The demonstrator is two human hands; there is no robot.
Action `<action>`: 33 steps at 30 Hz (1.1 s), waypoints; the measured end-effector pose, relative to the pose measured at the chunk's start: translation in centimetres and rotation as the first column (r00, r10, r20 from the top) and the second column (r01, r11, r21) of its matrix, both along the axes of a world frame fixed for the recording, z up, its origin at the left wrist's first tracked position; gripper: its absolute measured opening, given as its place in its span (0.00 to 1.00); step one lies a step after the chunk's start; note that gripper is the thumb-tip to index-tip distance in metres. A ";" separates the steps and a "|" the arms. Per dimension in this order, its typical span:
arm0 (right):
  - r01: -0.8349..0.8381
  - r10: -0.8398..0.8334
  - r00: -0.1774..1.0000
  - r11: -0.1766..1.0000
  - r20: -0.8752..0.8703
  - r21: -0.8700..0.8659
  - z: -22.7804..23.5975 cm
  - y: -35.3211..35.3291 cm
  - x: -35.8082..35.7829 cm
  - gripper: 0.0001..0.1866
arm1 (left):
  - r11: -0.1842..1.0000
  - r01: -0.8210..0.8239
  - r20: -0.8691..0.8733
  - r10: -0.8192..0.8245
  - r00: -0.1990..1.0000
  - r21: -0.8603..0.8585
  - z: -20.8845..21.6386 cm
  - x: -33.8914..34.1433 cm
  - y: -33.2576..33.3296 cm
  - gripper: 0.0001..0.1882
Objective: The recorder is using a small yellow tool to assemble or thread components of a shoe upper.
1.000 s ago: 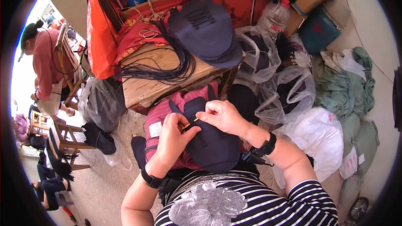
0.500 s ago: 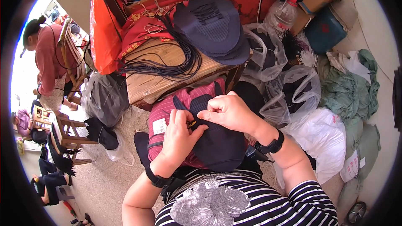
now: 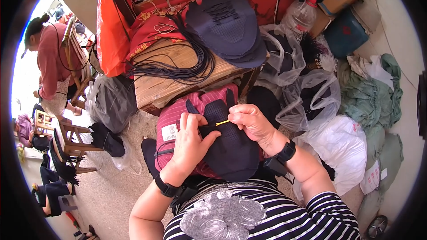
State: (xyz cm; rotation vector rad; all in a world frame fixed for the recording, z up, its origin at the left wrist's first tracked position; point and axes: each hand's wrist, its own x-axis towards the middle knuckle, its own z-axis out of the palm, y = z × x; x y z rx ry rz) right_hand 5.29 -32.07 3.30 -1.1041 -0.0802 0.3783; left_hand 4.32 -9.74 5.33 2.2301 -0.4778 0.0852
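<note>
A dark navy knitted shoe upper (image 3: 233,158) lies over a red striped cushion (image 3: 171,118) on my lap. My left hand (image 3: 189,144) is closed on the upper's edge, thumb and fingers pinching near its middle. Between my hands stretches a thin, straight yellow piece (image 3: 223,122), too small to tell whether it is a hook or a lace tip. My right hand (image 3: 254,123) pinches its right end, just above the fabric. Its left end meets the dark material by my left fingertips.
Ahead stands a wooden stool (image 3: 164,78) bearing a bundle of dark laces (image 3: 200,64) and stacked navy uppers (image 3: 224,26). Clear plastic bags (image 3: 318,91) and a white sack (image 3: 342,151) lie to the right. At far left a person (image 3: 55,58) stands near small wooden stools (image 3: 73,135).
My right hand has moved right and slightly down, away from my left hand. The yellow piece, mostly hidden before, now shows between them. My left hand stays nearly in place.
</note>
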 end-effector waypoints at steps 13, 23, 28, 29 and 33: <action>-0.121 0.187 0.972 0.914 0.139 -0.387 1.9 -1.0 0.2 0.21 | 0.997 -0.067 -0.089 0.065 0.994 -0.025 0.1 -0.7 0.5 0.30; 0.411 0.114 0.727 0.717 0.677 -0.563 0.5 2.0 -0.2 0.19 | 0.995 -0.053 0.049 0.049 0.998 0.080 0.8 -0.4 0.3 0.36; 0.116 -0.098 0.980 0.989 0.175 -0.097 -2.1 0.2 -0.7 0.25 | 0.995 -0.043 0.024 0.041 0.999 0.087 0.6 -0.2 0.1 0.37; 0.144 -0.151 0.984 0.986 0.095 0.082 -1.9 0.3 -0.4 0.26 | 0.995 -0.047 0.025 0.045 0.999 0.089 0.4 -0.3 0.3 0.37; 0.115 -0.012 0.954 0.937 0.301 -0.330 0.2 0.6 -0.7 0.27 | 0.989 -0.077 0.150 0.057 0.987 0.128 0.7 -1.1 0.5 0.37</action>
